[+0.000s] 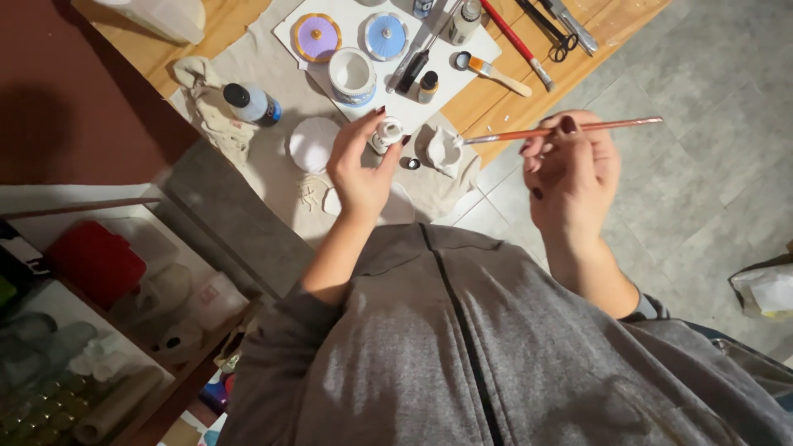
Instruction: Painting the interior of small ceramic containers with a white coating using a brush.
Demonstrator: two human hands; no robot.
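Note:
My left hand (359,165) grips a small white paint bottle (385,134) between thumb and fingers, its cap off; a small dark cap (412,163) lies on the cloth just beside it. My right hand (570,169) holds a thin paintbrush with a reddish-brown handle (570,128), its pale tip pointing left toward the bottle and a small white ceramic piece (442,149). A round white lid-like piece (312,144) rests left of my left hand.
On a white sheet (289,29) sit a purple-and-orange round lid (316,37), a blue-and-white lid (385,35), a white cup (353,76), small paint bottles and a flat brush (494,74). Scissors (555,33) lie on the wooden table. Shelves stand at left.

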